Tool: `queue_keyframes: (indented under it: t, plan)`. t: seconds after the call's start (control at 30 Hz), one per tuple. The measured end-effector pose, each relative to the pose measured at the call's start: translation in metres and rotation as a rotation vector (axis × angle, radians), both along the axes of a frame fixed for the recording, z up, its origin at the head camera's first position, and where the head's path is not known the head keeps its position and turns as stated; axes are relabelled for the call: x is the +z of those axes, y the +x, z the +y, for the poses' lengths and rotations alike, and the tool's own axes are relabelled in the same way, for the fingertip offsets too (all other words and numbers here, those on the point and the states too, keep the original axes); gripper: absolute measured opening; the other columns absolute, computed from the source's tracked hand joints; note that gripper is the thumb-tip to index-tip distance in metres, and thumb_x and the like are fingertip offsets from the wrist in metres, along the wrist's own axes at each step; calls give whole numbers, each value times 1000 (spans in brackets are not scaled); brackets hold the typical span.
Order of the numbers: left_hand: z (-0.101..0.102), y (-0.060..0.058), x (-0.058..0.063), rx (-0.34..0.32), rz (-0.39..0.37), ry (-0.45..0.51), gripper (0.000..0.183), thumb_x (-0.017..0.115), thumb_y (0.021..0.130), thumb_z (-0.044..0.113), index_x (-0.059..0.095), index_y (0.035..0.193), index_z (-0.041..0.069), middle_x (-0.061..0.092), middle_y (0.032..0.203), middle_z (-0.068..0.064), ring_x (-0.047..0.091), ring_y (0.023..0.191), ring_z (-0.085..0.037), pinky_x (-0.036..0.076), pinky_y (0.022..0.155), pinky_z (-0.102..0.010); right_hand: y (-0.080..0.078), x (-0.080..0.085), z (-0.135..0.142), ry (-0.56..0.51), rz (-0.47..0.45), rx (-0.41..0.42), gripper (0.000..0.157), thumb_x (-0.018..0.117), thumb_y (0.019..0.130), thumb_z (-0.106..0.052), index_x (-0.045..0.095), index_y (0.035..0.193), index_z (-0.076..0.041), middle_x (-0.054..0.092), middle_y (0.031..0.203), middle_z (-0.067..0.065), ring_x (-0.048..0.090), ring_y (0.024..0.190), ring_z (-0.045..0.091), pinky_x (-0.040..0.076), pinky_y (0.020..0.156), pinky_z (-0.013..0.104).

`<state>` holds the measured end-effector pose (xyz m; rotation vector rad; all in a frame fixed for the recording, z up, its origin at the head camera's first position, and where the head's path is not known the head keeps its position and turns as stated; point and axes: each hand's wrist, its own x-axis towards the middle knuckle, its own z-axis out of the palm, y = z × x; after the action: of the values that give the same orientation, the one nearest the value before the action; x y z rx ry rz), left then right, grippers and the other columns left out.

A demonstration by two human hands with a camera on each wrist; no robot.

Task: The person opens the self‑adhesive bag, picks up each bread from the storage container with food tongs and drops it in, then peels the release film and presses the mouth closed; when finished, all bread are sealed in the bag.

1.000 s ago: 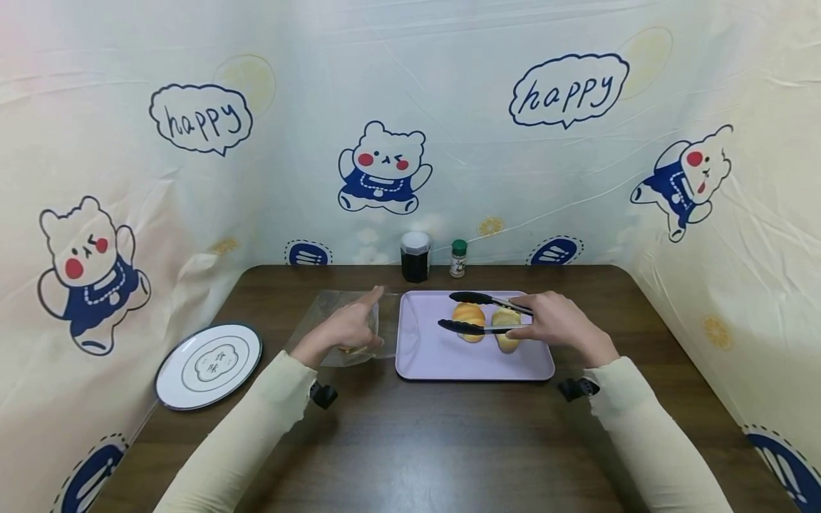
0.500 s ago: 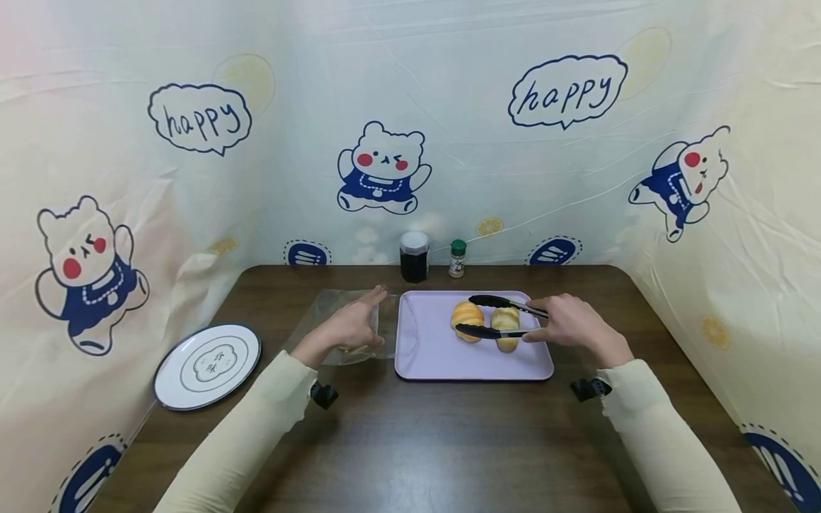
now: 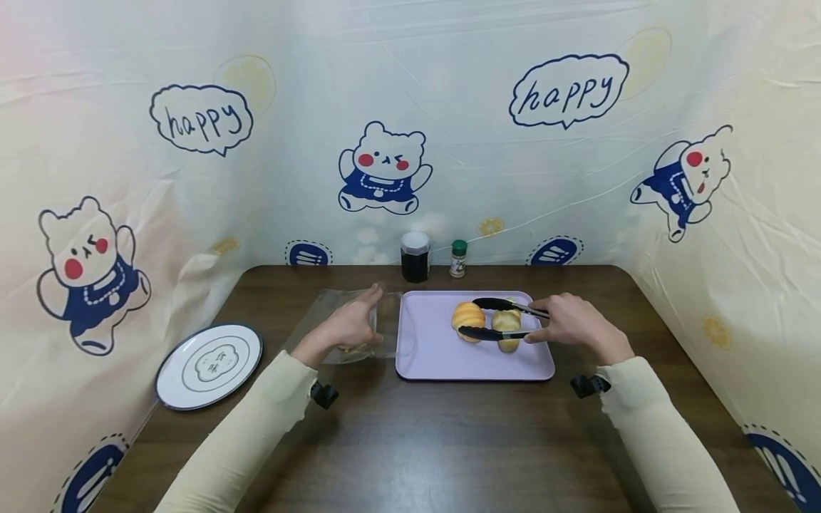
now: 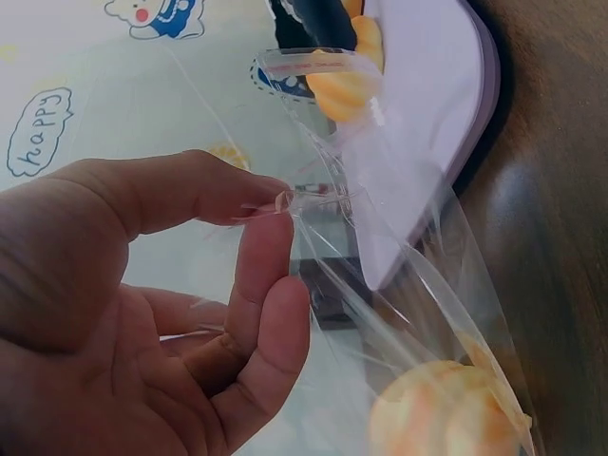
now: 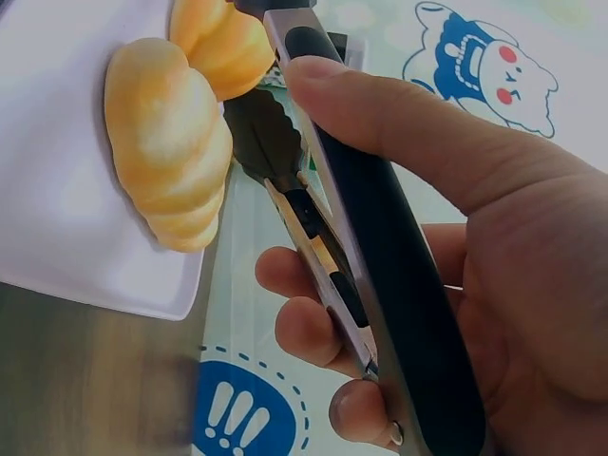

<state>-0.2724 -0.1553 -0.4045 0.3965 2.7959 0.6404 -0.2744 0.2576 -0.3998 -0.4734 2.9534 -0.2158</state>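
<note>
My left hand (image 3: 349,329) pinches the edge of a clear plastic bag (image 3: 311,317) between thumb and finger. Inside the bag, low in the left wrist view, lies a golden bread roll (image 4: 442,413); the hand mostly hides it in the head view. My right hand (image 3: 577,324) grips black-tipped metal tongs (image 3: 481,333), thumb on one arm and fingers round the other. Their tips stand apart over a lilac tray (image 3: 426,353), with nothing clamped between them. Two bread rolls lie on that tray: a rounder orange one (image 3: 466,317) and a longer pale one (image 3: 509,343).
Behind the tray stand a dark jar with a white lid (image 3: 415,256) and a small green-capped shaker (image 3: 458,258). A white plate with a dark rim (image 3: 182,374) lies at the table's left edge. Patterned cloth hangs round the back and sides.
My right hand and the tongs have shifted to the right over the tray, then stayed nearly still. The left hand keeps its place on the bag.
</note>
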Motion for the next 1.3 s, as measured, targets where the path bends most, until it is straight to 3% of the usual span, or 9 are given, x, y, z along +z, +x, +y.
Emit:
queue_keyframes:
  t: [0.47, 0.7, 0.77, 0.83, 0.93, 1.0, 1.1, 1.17, 1.3]
  plan:
    - [-1, 0, -3, -8, 36, 64, 96, 81, 76, 14, 29, 157, 6, 17, 168, -14, 35, 145, -43, 38, 113, -59, 3, -3, 1, -50, 31, 7, 76, 79, 77, -55, 64, 134, -7, 68, 126, 20, 57, 87, 22, 52, 80, 46]
    - [-1, 0, -3, 0, 18, 73, 97, 80, 79, 14, 25, 159, 8, 16, 168, -12, 34, 147, -41, 37, 114, -59, 7, 1, -7, -155, 60, 58, 80, 78, 77, -60, 63, 136, -8, 68, 129, 18, 61, 96, 23, 53, 90, 50]
    - [-1, 0, -3, -6, 15, 73, 97, 80, 80, 14, 23, 159, 8, 16, 168, -12, 32, 148, -41, 36, 115, -59, 9, 5, -12, -177, 72, 85, 78, 78, 77, -59, 63, 135, -9, 70, 126, 15, 61, 92, 21, 54, 85, 44]
    - [0, 0, -3, -12, 15, 71, 98, 80, 80, 14, 23, 159, 7, 15, 168, -13, 30, 149, -41, 34, 116, -58, 11, 8, -17, -196, 83, 113, 75, 79, 78, -56, 64, 135, -9, 74, 105, 9, 57, 82, 17, 51, 74, 36]
    - [0, 1, -3, -7, 5, 76, 98, 79, 80, 14, 22, 159, 7, 15, 168, -12, 28, 150, -40, 32, 118, -57, 14, 14, -25, -214, 93, 150, 73, 80, 79, -52, 63, 135, -9, 65, 81, 0, 50, 72, 14, 41, 64, 29]
    - [0, 0, -3, -6, 3, 74, 98, 80, 80, 14, 22, 159, 8, 14, 169, -12, 27, 150, -40, 31, 118, -57, 15, 17, -30, -224, 100, 166, 72, 80, 79, -51, 63, 135, -10, 62, 78, -2, 50, 71, 13, 39, 64, 28]
    - [0, -1, -3, 3, -5, 72, 99, 80, 80, 15, 21, 160, 8, 14, 169, -12, 26, 150, -40, 31, 118, -58, 17, 21, -37, -237, 110, 193, 72, 80, 79, -52, 63, 136, -11, 72, 98, 3, 54, 79, 14, 43, 70, 29]
    - [1, -2, -3, 4, -6, 64, 99, 80, 80, 15, 21, 159, 8, 14, 169, -12, 25, 151, -40, 30, 119, -58, 17, 22, -42, -240, 106, 209, 72, 79, 79, -52, 63, 136, -12, 72, 103, 3, 55, 81, 15, 43, 71, 30]
    - [2, -1, -2, 5, -8, 56, 100, 80, 80, 16, 21, 159, 7, 14, 168, -13, 25, 151, -40, 29, 119, -58, 18, 24, -50, -243, 98, 231, 71, 79, 79, -53, 64, 135, -13, 66, 88, 0, 52, 76, 14, 40, 67, 29]
